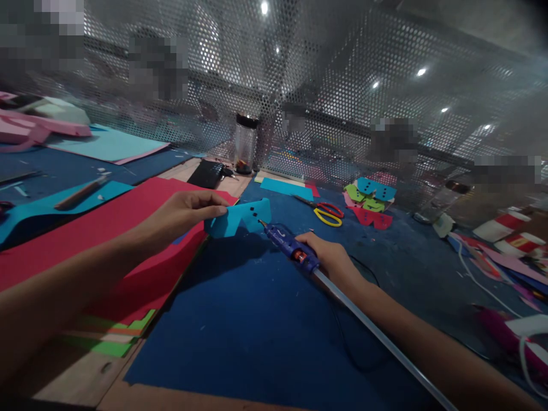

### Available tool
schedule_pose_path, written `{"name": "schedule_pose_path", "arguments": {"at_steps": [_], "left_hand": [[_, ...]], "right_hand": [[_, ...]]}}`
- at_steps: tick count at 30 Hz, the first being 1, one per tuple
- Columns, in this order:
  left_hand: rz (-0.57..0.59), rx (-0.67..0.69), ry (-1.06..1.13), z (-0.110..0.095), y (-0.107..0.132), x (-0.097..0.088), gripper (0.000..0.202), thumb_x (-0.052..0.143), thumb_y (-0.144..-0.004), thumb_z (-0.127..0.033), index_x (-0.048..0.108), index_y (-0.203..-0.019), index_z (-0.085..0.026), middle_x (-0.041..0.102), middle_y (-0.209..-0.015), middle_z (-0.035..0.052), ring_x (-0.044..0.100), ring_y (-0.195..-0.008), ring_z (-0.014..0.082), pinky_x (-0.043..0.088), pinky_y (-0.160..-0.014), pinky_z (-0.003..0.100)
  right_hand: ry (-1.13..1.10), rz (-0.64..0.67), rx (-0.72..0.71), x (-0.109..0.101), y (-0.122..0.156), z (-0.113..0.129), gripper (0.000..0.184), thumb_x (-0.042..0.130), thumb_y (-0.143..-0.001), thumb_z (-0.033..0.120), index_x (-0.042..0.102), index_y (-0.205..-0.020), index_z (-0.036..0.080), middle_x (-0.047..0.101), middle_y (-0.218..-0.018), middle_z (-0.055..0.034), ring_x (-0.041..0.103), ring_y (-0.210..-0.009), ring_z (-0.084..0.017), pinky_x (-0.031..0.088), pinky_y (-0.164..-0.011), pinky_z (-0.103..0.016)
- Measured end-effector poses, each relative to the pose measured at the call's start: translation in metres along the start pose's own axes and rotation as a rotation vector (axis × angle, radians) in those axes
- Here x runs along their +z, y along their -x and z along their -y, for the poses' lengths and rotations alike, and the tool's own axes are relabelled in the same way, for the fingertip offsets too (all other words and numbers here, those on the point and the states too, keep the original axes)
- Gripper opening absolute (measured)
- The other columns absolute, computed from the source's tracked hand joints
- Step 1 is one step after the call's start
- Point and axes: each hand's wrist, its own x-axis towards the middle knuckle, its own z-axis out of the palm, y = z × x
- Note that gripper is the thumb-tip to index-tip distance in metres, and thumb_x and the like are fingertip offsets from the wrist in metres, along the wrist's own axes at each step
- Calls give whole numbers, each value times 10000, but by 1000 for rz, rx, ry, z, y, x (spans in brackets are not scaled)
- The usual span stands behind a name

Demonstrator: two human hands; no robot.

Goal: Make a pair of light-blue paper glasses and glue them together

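Between thumb and fingers, my left hand [188,212] pinches the left end of a blue paper mask [229,220], shaped like glasses with small dark diamonds on it. The mask is held up above the blue table covering. My right hand [331,257] is wrapped round a blue hot glue gun [289,244]; a long clear glue stick [377,334] sticks out of its back. The gun's nozzle meets the mask's right part, near the dark diamonds; whether it touches I cannot tell. The fingers under the gun are partly hidden.
Red sheets [141,251] lie stacked under my left forearm. Scissors [327,214] with red and yellow handles lie beyond the gun. Several finished-looking paper masks [371,200] are piled at the back right. A jar [246,142] stands by the perforated metal screen [325,85]. A dark cable trails below my right arm.
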Motion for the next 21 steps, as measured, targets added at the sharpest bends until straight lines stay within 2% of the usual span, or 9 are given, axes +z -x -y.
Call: {"name": "schedule_pose_path", "arguments": {"at_steps": [7,21], "left_hand": [[20,11,13,1,-1,2,239,789,-852,-437,770,-894,-203,717,-787,16,629,-728,149,474,-671,268],[23,-5,21,1,-1,1,228,773,-879,-405,762,-940,-186,731,-839,29,632,-778,156,478,-715,280]], "right_hand": [[14,-37,-69,2,0,0,320,607,-900,165,613,-1204,266,743,-1079,-4,690,-814,-176,420,-739,-242],[41,-45,-65,0,-1,3,341,594,-876,149,589,-1205,240,749,-1085,-30,717,-867,-199,448,-760,-261]]}}
